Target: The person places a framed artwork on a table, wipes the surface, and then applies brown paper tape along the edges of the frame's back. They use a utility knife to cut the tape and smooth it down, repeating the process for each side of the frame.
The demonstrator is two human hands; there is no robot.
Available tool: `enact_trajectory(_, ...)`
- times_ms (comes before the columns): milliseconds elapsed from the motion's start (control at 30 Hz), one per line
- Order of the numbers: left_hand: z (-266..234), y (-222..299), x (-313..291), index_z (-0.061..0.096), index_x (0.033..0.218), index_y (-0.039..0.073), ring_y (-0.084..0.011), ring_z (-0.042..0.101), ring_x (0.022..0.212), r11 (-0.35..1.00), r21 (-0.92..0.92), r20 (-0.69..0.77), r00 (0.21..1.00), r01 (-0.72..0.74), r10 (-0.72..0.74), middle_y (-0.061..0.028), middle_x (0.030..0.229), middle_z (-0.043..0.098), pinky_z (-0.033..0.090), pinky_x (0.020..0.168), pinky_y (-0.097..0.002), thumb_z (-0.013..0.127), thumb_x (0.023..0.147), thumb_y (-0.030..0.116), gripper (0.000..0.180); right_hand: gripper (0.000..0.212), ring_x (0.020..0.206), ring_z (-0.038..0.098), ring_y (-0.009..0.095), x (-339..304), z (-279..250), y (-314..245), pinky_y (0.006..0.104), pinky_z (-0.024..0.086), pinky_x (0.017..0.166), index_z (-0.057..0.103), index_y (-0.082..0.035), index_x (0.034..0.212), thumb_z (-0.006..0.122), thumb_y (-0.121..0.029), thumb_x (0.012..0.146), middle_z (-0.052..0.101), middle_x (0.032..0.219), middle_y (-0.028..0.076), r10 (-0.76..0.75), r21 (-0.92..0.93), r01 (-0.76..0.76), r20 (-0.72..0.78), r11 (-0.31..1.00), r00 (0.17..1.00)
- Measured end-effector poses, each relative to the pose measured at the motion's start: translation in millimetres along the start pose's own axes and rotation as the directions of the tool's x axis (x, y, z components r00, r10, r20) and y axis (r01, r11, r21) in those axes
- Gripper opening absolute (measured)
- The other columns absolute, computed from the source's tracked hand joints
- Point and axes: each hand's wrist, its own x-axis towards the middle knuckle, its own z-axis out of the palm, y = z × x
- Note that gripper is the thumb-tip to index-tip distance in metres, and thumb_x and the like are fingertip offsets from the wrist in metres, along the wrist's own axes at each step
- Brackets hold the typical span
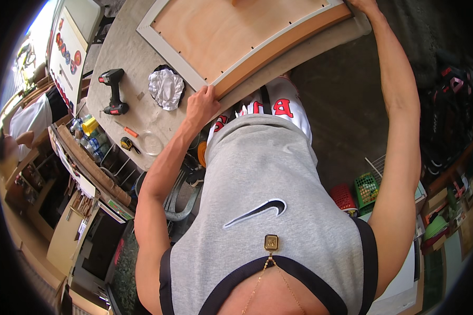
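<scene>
In the head view, the left hand (202,106) is gripping the near-left corner of a rectangular light-plywood panel with a white-and-brown frame (220,39), which is lying on a rounded grey-beige table (142,63); the right hand (364,4) is meeting the right corner, its cropped grip remaining indeterminable. Left of the panel, a black-and-red cordless drill (114,92), a crumpled white bundle (166,89) and an orange-handled screwdriver (131,132) are resting. Red (343,198) and green plastic baskets (366,189) are standing at the right.

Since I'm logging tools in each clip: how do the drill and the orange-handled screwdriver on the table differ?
The drill is bulky, while the screwdriver is slim and much smaller. The drill is mostly black; the screwdriver has an orange handle. Both rest on the table, and neither is being held.
</scene>
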Motion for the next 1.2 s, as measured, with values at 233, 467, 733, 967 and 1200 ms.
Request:
enact_trajectory(233,2.4,-0.1,-5.6,0.048,0.106,0.005,-0.0349,0.063,0.086,0.999,-0.002,0.058,0.997,0.05,-0.05,-0.0151,0.094,0.059,0.052,0.071,-0.0434,0.065,0.066,0.006,0.043,0.038,0.088,0.07,0.022,2.5,3.5,4.5,0.0332,0.053,0.083,0.076,-0.01,0.096,0.079,-0.038,0.07,0.073,0.094,0.011,-0.028,0.031,0.028,0.002,0.999,1.0)
enact_trajectory(467,-21.0,-18.8,-17.6,0.048,0.118,0.006,-0.0291,0.058,0.099,1.0,0.019,-0.03,0.999,0.012,-0.011,-0.012,0.102,0.058,0.052,0.077,-0.04,0.068,0.065,0.011,0.056,0.038,0.089,0.07,0.022,4.4,5.0,6.7,0.0333,0.053,0.083,0.075,-0.009,0.097,0.079,-0.037,0.071,0.073,0.095,0.011,-0.037,0.021,0.037,-0.002,0.999,0.999)
enact_trajectory(733,-3.8,-2.3,-1.2,0.06,0.091,0.007,-0.0229,0.061,0.083,0.984,0.039,-0.205,0.962,-0.175,0.18,-0.0056,0.081,0.06,0.052,0.063,-0.0361,0.066,0.065,0.015,0.028,0.038,0.087,0.071,0.021,2.1,2.4,5.7,0.0328,0.053,0.082,0.076,-0.01,0.096,0.079,-0.038,0.07,0.073,0.093,0.01,-0.038,0.048,0.038,0.007,0.998,0.999)
enact_trajectory(967,-1.5,27.4,45.0,0.058,0.087,0.01,-0.0245,0.062,0.081,0.974,0.055,-0.196,0.954,-0.219,0.225,-0.0048,0.079,0.061,0.051,0.064,-0.0397,0.062,0.064,0.014,0.023,0.038,0.088,0.07,0.024,-5.3,2.4,0.1,0.034,0.053,0.084,0.076,-0.013,0.095,0.079,-0.041,0.07,0.073,0.093,0.01,0.001,0.06,0.001,-0.025,0.998,1.0)
enact_trajectory(1200,-13.1,107.5,142.0,0.056,0.098,0.01,-0.0293,0.062,0.089,0.958,-0.065,-0.222,0.94,-0.278,0.258,-0.0083,0.093,0.063,0.05,0.072,-0.0442,0.066,0.063,0.018,0.037,0.04,0.089,0.07,0.024,-0.5,6.1,8.8,0.0344,0.052,0.086,0.077,-0.014,0.093,0.079,-0.046,0.068,0.073,0.092,0.01,-0.002,0.073,0.003,-0.015,0.997,1.0)
